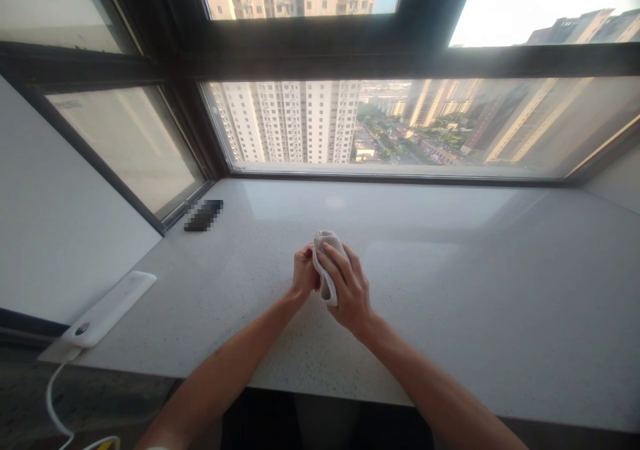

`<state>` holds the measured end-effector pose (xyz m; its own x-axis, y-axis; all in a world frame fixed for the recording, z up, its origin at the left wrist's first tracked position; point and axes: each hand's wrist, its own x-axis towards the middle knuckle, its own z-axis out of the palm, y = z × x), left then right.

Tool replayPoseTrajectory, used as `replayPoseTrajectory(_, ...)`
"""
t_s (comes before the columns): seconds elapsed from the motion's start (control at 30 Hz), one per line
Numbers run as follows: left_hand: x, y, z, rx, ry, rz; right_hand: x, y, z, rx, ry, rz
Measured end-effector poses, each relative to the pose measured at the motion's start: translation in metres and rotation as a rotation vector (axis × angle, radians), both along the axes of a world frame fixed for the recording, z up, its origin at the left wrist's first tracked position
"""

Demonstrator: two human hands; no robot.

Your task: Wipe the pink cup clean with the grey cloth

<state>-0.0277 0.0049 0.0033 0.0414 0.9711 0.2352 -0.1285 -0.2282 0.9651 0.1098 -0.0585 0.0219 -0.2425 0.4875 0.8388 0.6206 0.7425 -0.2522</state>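
A folded light grey cloth is held up between my two hands, above the middle of the pale speckled windowsill. My right hand lies over its right side, fingers bent round it. On the other side, my left hand is closed with its fingertips against the cloth's left edge. The palm side of the left hand and whatever lies inside the fold are hidden.
A white power strip with a white cable lies at the left edge of the sill. A pixelated dark object sits in the back left corner. Dark-framed window panes rise behind the sill.
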Motion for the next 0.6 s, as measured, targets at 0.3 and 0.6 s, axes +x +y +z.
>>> replayPoseTrajectory(0.3,-0.0018,-0.0004,0.0019,0.078,0.096,0.052,0.0006,-0.0006,0.0001,-0.057,0.013,0.014)
replayPoseTrajectory(0.6,-0.0072,-0.002,0.0052,0.123,0.055,0.017,0.0035,-0.0043,0.0006,-0.065,0.066,0.048)
